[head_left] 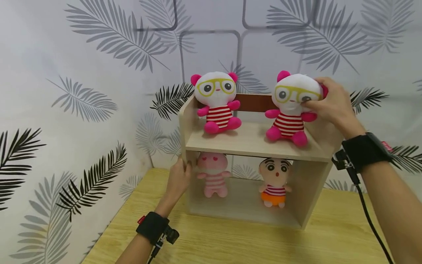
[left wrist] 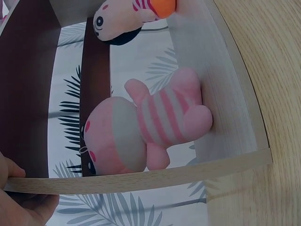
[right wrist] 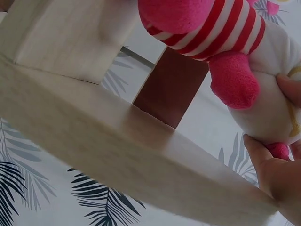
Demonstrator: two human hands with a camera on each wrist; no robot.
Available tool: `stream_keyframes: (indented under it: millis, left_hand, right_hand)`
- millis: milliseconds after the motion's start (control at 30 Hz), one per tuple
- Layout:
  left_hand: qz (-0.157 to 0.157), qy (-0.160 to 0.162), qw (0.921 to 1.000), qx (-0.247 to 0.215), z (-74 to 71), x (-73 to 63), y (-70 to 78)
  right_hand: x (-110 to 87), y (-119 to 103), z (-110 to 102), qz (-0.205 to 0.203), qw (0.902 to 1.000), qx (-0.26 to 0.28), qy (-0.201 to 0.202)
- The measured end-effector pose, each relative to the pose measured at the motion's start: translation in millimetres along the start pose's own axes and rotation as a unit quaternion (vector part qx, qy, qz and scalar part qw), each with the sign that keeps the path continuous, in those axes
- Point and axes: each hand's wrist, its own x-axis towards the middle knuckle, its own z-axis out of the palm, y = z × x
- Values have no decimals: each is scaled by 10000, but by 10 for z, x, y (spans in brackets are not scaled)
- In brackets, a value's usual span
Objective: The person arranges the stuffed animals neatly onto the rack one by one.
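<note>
My right hand (head_left: 336, 104) grips the head of a panda plush toy (head_left: 290, 123) with yellow glasses, pink limbs and a red-striped body, at the right of the upper shelf. In the right wrist view, thumb and fingers hold either side of the plush's white head (right wrist: 263, 115). With my left hand (head_left: 178, 178) I hold the left side panel of a small wooden shelf unit (head_left: 250, 143), thumb and fingers around its edge in the left wrist view. Just inside that panel, on the lower level, sits a pink striped plush (left wrist: 162, 117).
A matching panda plush (head_left: 217, 106) sits on the upper shelf's left. On the lower level, right of the pink plush, stands a boy doll (head_left: 274, 183) in orange shorts. The unit rests on a wood-grain table (head_left: 211, 242) before a leaf-patterned backdrop (head_left: 95, 91).
</note>
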Motion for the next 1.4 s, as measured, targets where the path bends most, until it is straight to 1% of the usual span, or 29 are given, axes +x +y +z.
stream_keyframes:
  millis: [167,467,633,733,967,1233,1400]
  left_hand:
    - [15,-1,10000,-10,3,3,11]
    - [35,42,10000,40,12,-11,8]
    - [38,3,10000,-1,18,-20,2]
    - [39,3,10000,-9,12,-18,-14]
    - [94,-126,9999,-50,3,-10,-42]
    - [51,-138,9999,-90,0,-12,-27]
    - [32,-169,9998,-120,1,-17,-19]
  right_hand:
    - [58,20,60,20,9999,99,-83]
    - [142,29,143,-115,9985,281,-459]
    - [180,76,157,-405,9964,363,-647]
    - [193,95,173,-467,9956,433,-687]
    - [195,106,219,-572,9964,294,-551]
    - [137,148,266,-188,9993,-52,-321]
    - [94,143,309,-133,9998,-140,-35]
